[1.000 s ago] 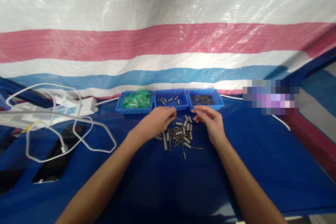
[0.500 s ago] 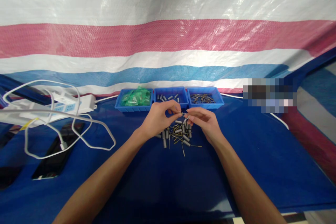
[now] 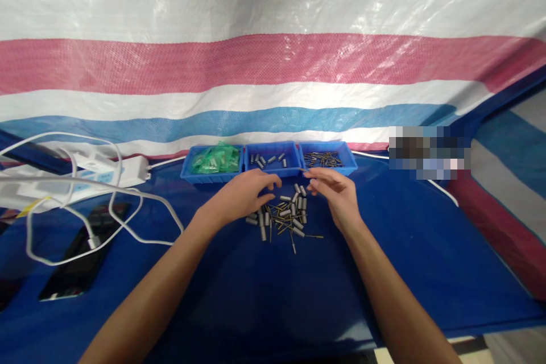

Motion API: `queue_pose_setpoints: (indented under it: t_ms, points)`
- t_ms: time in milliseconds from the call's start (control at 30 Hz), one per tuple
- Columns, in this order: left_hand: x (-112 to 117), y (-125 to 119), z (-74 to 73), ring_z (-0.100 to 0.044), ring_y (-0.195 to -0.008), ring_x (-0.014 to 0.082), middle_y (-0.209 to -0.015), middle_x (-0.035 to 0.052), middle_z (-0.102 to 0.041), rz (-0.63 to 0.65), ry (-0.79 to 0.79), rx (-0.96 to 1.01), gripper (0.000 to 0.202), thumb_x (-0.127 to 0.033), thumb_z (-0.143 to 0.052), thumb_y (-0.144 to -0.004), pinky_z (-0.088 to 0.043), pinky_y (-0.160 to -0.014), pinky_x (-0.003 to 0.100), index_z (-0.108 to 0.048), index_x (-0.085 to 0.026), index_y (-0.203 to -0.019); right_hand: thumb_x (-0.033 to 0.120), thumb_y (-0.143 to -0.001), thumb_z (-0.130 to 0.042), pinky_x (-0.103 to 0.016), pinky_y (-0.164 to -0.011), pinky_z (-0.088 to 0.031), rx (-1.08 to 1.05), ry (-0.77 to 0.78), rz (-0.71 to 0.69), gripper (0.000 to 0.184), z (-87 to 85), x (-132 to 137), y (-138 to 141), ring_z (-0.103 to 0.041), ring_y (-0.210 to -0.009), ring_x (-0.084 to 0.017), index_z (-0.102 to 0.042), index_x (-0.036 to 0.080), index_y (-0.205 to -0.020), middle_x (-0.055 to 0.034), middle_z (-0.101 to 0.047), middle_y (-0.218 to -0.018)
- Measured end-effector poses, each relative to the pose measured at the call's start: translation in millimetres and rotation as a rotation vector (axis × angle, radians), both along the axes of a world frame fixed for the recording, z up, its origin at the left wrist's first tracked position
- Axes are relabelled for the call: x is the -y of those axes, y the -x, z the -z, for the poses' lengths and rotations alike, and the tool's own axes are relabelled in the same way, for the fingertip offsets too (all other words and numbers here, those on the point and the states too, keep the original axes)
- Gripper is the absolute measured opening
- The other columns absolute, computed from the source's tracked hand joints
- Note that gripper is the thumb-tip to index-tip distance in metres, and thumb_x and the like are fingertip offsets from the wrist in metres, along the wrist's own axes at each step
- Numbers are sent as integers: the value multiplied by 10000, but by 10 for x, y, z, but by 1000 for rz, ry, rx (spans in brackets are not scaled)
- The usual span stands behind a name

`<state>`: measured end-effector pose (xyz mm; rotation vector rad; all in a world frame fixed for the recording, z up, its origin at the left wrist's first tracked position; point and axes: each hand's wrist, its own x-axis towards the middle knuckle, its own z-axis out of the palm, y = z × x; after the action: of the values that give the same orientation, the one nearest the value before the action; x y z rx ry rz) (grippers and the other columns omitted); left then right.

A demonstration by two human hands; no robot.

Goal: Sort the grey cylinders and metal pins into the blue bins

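My left hand (image 3: 245,196) hovers at the left edge of a pile, thumb and fingers apart with nothing between them. My right hand (image 3: 335,193) is closed in a pinch on a thin metal pin (image 3: 304,170), whose tip sticks out to the left in front of the bins. Below and between both hands lies the loose pile of short grey cylinders (image 3: 298,232) and thin brass-coloured pins (image 3: 314,236) on a blue table (image 3: 264,296).
Three blue bins stand in a row behind: one with green packets (image 3: 215,159), a middle bin (image 3: 273,172) with several grey cylinders, and a right bin (image 3: 350,168) with metal pins. White cables (image 3: 140,236), a power strip (image 3: 136,170) and a dark phone (image 3: 72,278) lie left.
My left hand has moved left and let go, its fingers parting. My right hand keeps its pinch, now apart from the left. The view has shifted slightly.
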<state>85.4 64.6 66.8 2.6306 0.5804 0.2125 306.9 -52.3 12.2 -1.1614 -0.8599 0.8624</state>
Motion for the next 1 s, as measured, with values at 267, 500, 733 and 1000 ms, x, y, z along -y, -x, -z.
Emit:
queue_pose_setpoints:
  t_ms: [267,500,733,1000]
  points:
    - [-44,192,-42,-717,-985,249,-1132,83,-728,-103,-85,-246,331,-76,-656,-848,-542,-858,327,-720,-228,-1134,375,-820,-824,-333,-608,-568,131,12,105,410,52,-18,-115,-720,-734,-189,-748,266,-1208,-82,-784,-1198]
    - [0,219,50,-721,-1012,277,-1122,110,-713,-173,-130,-300,443,-6,-584,-823,-544,-852,346,-688,-218,-1198,332,-828,-805,-312,-617,-548,118,25,63,267,70,-23,-56,-699,-698,-166,-773,241,-1077,-57,-805,-1056]
    - [75,134,73,-722,-912,249,-1141,106,-677,-162,-144,-305,457,8,-537,-832,-534,-788,329,-685,-228,-1195,354,-813,-805,-322,-606,-542,114,39,36,277,73,-30,-40,-690,-682,-170,-771,242,-1065,-58,-806,-1034]
    - [134,-12,94,-694,-895,244,-1056,95,-664,-72,-169,-265,364,4,-535,-803,-517,-739,311,-691,-202,-1059,324,-827,-792,-316,-619,-528,80,50,-8,255,95,-33,-36,-695,-694,-167,-775,245,-1068,-53,-806,-1027]
